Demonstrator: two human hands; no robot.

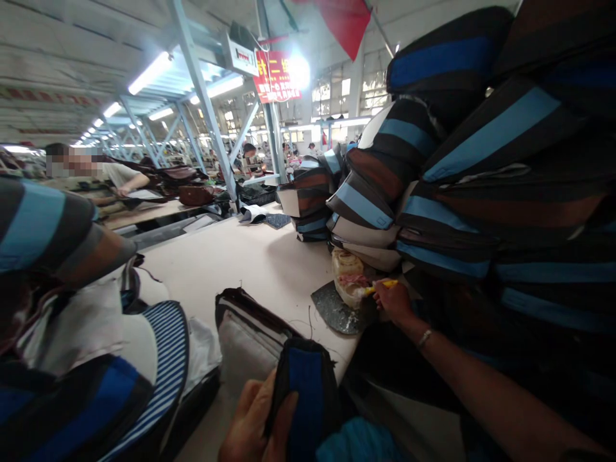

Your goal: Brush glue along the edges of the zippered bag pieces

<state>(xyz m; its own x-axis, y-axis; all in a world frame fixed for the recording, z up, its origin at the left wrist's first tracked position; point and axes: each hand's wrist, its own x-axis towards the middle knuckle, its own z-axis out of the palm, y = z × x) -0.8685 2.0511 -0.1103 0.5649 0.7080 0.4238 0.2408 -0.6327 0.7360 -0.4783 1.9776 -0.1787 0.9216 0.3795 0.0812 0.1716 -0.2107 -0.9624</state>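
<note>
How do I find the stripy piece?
Find the pale table, then the heap on its left. In that heap, a curved piece hugs a rounded white one. Only it has thin blue and white stripes; its neighbours are plain or have broad blue bands.

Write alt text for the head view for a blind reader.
The left hand grips a black fabric piece with a blue stripe; the right hand holds a yellow tool at a container on a dark board, beside stacked striped pieces on a pale table.

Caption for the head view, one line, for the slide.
Left hand grips a blue-striped black fabric piece; right hand holds a yellow-handled brush at a cut-open container.
</note>
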